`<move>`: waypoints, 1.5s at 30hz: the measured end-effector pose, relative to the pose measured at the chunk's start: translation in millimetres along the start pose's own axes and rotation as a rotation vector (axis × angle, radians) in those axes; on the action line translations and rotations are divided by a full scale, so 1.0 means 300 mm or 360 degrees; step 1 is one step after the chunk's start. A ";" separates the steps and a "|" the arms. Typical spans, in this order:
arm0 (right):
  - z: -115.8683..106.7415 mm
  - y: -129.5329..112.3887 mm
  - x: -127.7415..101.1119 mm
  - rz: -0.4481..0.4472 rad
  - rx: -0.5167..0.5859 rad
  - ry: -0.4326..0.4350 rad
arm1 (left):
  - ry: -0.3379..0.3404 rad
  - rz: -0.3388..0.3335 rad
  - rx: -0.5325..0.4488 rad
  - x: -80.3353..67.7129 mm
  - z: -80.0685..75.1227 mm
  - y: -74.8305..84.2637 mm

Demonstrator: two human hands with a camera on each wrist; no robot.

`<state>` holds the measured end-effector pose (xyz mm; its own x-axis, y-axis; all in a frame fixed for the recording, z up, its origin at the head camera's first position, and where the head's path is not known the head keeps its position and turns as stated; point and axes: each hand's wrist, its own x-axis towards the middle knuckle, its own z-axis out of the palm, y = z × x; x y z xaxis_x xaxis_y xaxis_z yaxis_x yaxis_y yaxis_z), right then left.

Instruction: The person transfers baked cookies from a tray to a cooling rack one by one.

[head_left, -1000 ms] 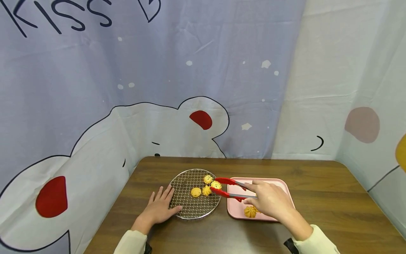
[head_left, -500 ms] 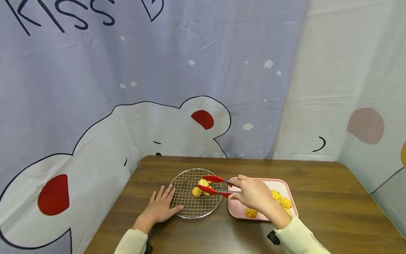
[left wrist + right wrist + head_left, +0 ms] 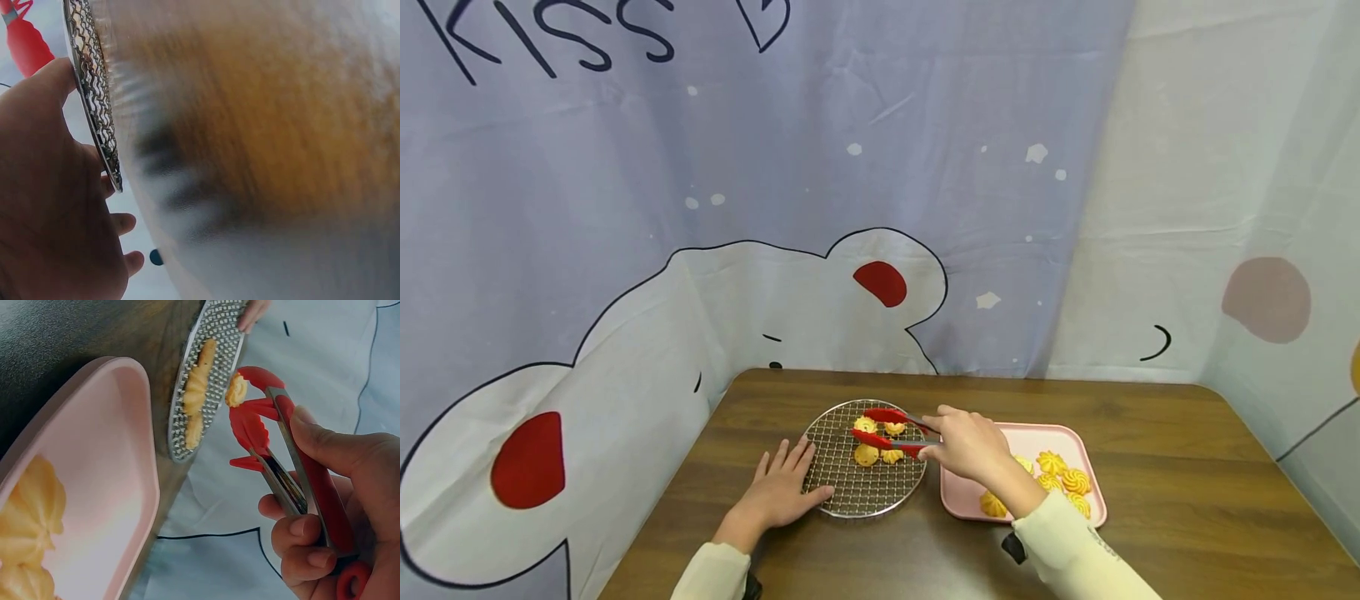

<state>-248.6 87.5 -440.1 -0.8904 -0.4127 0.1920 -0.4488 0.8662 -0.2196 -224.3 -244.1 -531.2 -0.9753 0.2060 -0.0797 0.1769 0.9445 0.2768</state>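
Observation:
My right hand (image 3: 964,443) grips red tongs (image 3: 891,427) over a round wire rack (image 3: 831,477). A yellow swirl cookie (image 3: 865,424) sits between the tong tips, just above the far side of the rack. The right wrist view shows the cookie (image 3: 236,390) against the upper tip of the tongs (image 3: 253,419), with my hand (image 3: 325,512) curled round the handles. Three more cookies (image 3: 866,455) lie on the rack. My left hand (image 3: 777,490) lies flat on the table, its fingers touching the rack's near left rim (image 3: 94,106).
A pink tray (image 3: 958,497) with several cookies (image 3: 1063,477) lies right of the rack, partly behind my right forearm. The brown table (image 3: 1187,467) is walled by a printed curtain (image 3: 850,208) at the back and both sides.
My right hand has moved left with the tongs and a cookie, from the tray's edge to above the rack. More tray cookies now show. The left hand stays put.

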 end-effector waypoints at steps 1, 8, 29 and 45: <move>0.007 -0.001 0.006 0.0003 -0.0006 -0.0004 | -0.0007 -0.0001 0.0000 -0.003 -0.004 0.003; 0.041 -0.008 0.046 0.0022 0.0001 -0.0038 | -0.0024 -0.0013 0.0002 -0.014 -0.016 0.012; 0.006 0.014 0.024 0.0106 0.0060 -0.0048 | -0.0025 -0.0018 -0.0007 -0.003 -0.010 0.010; -0.086 0.117 -0.092 0.0154 0.0080 0.0043 | -0.0004 -0.0011 -0.0016 0.003 -0.011 0.011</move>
<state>-237.9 136.5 -428.4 -0.9277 -0.3195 0.1929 -0.3646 0.8862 -0.2857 -225.1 -241.6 -527.1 -0.9762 0.2002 -0.0839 0.1689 0.9433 0.2858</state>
